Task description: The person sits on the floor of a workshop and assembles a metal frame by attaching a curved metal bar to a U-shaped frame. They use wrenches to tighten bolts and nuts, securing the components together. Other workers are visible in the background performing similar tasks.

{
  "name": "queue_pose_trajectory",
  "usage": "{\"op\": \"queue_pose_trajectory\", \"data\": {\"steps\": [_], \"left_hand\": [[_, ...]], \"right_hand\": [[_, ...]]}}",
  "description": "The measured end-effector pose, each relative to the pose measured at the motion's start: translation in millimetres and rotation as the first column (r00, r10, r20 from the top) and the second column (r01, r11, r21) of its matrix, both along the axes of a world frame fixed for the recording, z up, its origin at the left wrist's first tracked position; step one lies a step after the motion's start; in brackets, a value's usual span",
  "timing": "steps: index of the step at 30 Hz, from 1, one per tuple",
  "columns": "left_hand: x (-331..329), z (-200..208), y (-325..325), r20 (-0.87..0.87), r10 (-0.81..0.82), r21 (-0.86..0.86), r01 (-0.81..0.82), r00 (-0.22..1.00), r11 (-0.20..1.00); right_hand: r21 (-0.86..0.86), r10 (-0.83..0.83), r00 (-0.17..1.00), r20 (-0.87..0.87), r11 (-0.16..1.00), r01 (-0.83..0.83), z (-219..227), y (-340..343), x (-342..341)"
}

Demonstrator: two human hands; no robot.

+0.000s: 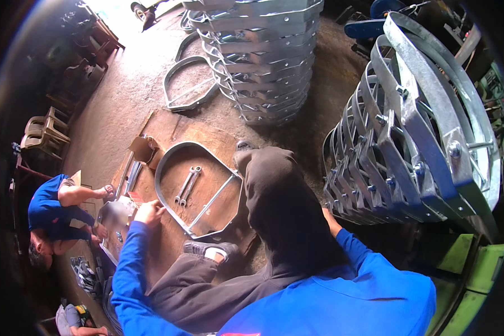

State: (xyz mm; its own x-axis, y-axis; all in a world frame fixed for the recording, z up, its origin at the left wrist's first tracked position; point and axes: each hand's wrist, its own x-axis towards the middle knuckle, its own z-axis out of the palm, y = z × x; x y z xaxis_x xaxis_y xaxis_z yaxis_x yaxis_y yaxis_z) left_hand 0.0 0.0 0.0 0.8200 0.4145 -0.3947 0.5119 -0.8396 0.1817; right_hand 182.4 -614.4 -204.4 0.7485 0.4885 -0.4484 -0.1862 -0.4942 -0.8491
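Note:
A D-shaped metal band clamp (161,162) lies on the brown board between my legs, its straight rod (213,200) crossing the lower right side. Inside its loop rest two wrenches (188,185), side by side. My left hand (149,213) is just left of the clamp, with fingers curled and fingertips close together near the band; anything pinched in them is too small to make out. Beyond my knee, my right hand (331,222) reaches low beside the right-hand stack of bolted clamps (386,162). Its fingers are mostly hidden, so their grip does not show.
A tall stack of clamps (257,67) stands ahead, with a loose clamp (190,106) beside it. An open cardboard box (144,150) and metal rods (133,176) lie left. Another person (56,210) in blue sits at far left. Green containers (476,274) stand at lower right.

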Motion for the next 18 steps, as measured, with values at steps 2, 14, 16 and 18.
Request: {"op": "queue_pose_trajectory", "data": {"steps": [2, 14, 16, 18], "left_hand": [[13.3, -44.5, -9.7, -0.016, 0.025, -0.032, -0.025, 1.000, 0.999], [53.8, -268.5, -82.6, -0.069, 0.171, -0.131, -0.179, 0.983, 0.975], [40.5, -280.0, -77.1, -0.004, 0.214, -0.102, -0.213, 0.977, 0.972], [30.2, -288.8, -71.3, 0.054, 0.236, -0.051, -0.233, 0.970, 0.971]], "right_hand": [[-0.026, -0.078, 0.997, 0.019, 0.997, 0.078, 9.3, -2.2, -20.8], [0.010, -0.122, 0.993, 0.000, 0.993, 0.122, 2.3, -13.2, -5.8], [0.035, -0.106, 0.994, -0.009, 0.994, 0.106, 2.4, -0.9, -0.5], [0.044, -0.095, 0.995, -0.011, 0.994, 0.095, 0.8, 9.3, 5.2]]}}
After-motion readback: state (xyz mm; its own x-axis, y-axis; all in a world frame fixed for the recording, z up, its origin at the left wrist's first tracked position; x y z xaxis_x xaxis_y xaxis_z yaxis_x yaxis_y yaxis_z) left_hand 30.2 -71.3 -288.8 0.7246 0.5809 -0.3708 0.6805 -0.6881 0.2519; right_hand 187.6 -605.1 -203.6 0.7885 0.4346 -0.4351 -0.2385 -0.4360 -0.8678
